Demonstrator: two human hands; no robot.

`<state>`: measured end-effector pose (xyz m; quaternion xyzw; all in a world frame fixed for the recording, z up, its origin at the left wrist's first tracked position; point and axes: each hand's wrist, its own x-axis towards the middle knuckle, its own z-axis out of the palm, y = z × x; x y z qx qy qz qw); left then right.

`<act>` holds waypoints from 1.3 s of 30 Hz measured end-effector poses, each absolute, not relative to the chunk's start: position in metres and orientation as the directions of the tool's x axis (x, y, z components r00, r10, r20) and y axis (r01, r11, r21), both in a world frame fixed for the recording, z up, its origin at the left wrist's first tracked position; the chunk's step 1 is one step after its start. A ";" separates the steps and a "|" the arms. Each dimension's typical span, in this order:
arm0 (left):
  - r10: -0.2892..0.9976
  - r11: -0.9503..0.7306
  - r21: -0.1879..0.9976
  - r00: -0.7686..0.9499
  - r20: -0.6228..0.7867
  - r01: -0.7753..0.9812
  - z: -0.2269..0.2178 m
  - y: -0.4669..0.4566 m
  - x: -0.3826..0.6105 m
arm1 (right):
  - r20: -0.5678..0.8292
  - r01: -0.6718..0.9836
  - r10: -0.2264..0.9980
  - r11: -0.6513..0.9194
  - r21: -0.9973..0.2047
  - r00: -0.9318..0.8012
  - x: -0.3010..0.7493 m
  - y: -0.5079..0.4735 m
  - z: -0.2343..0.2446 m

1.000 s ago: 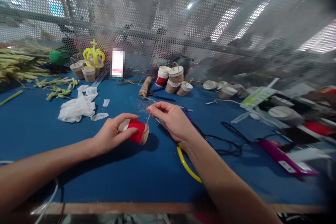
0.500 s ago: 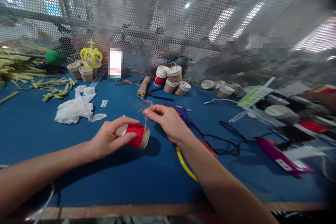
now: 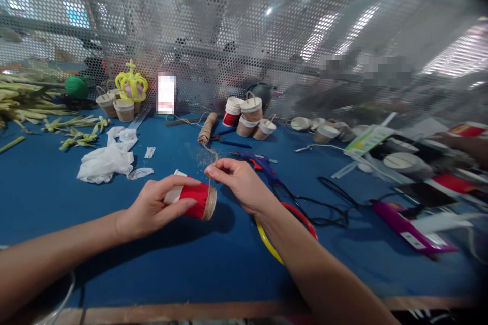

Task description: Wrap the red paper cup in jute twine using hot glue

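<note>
A red and white paper cup (image 3: 196, 197) lies on its side in my left hand (image 3: 152, 205), fingers over the top and thumb along the near side. Brown twine is wound round the end of the cup that faces right. My right hand (image 3: 242, 183) pinches the twine (image 3: 209, 182) just above that end. From my fingers the strand runs back to a twine roll (image 3: 208, 128) lying on the blue table (image 3: 171, 269). Behind my right hand is a blue glue gun (image 3: 263, 163), partly covered by it.
Twine-wrapped cups (image 3: 251, 110) are stacked behind pliers (image 3: 232, 141). Scissors with red and yellow handles (image 3: 267, 241) lie under my right forearm. A phone (image 3: 166, 94), a yellow crown (image 3: 131, 84) and crumpled white material (image 3: 104, 162) stand or lie left. Cables and a purple power strip (image 3: 407, 226) are right.
The view has shifted slightly. My right hand has come a little lower and left with the twine, showing more of the glue gun. My left hand still holds the cup.
</note>
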<state>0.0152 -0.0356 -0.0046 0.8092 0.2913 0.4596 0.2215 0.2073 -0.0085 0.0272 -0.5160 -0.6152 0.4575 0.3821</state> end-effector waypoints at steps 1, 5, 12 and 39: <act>0.672 -0.735 0.623 0.405 0.620 0.268 -0.005 -0.036 0.015 | -0.002 0.289 0.984 0.051 -0.956 -0.179 0.207 -0.009 0.027; 0.670 -0.739 0.614 0.400 0.625 0.278 -0.005 -0.035 0.015 | 0.002 0.294 0.984 0.055 -0.954 -0.179 0.206 -0.010 0.027; 0.741 -0.665 0.694 0.363 0.565 0.276 -0.003 -0.037 0.016 | -0.058 0.267 0.978 -0.003 -0.964 -0.199 0.203 -0.011 0.025; 0.988 -0.149 0.986 0.061 0.145 0.074 -0.002 -0.019 0.024 | -0.001 0.394 0.952 0.126 -0.910 -0.306 0.194 -0.029 0.027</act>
